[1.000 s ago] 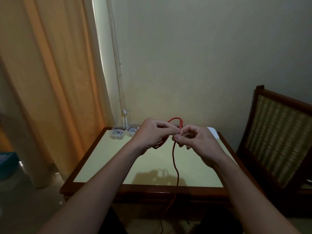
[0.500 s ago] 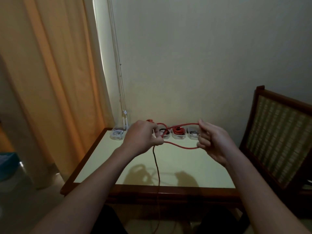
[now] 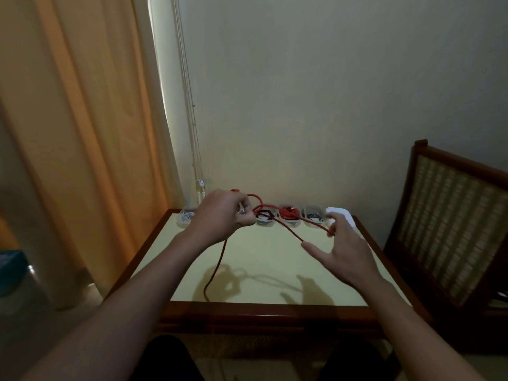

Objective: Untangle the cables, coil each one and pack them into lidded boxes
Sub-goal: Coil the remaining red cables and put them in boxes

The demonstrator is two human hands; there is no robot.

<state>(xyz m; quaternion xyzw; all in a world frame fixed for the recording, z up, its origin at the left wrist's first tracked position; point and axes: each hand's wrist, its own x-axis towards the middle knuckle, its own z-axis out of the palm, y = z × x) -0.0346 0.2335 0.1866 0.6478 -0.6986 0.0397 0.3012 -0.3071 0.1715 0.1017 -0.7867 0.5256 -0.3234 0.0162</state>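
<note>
Your left hand (image 3: 222, 215) is above the counter (image 3: 261, 270) at about 11 o'clock, with its grip curled tight on the red cable (image 3: 288, 231). A couple of small loops stand out of the fist toward 12.

Two strands leave the fist toward 3 o'clock, in the air above the surface. The far one reaches your right hand (image 3: 345, 248) and hooks over a finger (image 3: 334, 226). The near one drops out of sight just by the thumb tip. I can't make out how the two join.

The right grip is wide: thumb splayed toward 9, other fingers loose, nothing pinched. Both hands are off the surface, and their shadows fall toward 6.

The cable tail drops from the left fist, runs toward 6 o'clock and goes over the near edge of the counter. Its end is out of view.

The boxes (image 3: 313, 217) are small clear ones in a row along the 12 o'clock edge. The one at the 9 end holds a pale cable and is partly hidden by your left wrist. Going toward 3, the next three hold a dark coil, a red coil and another dark coil. I can't tell whether the lids are on.

A white piece (image 3: 343, 213) sits at the 3 end of the row; lid or box, I can't tell.

A chair (image 3: 453, 229) stands beside the counter at 3 o'clock, and a curtain (image 3: 82, 133) hangs at 9.
</note>
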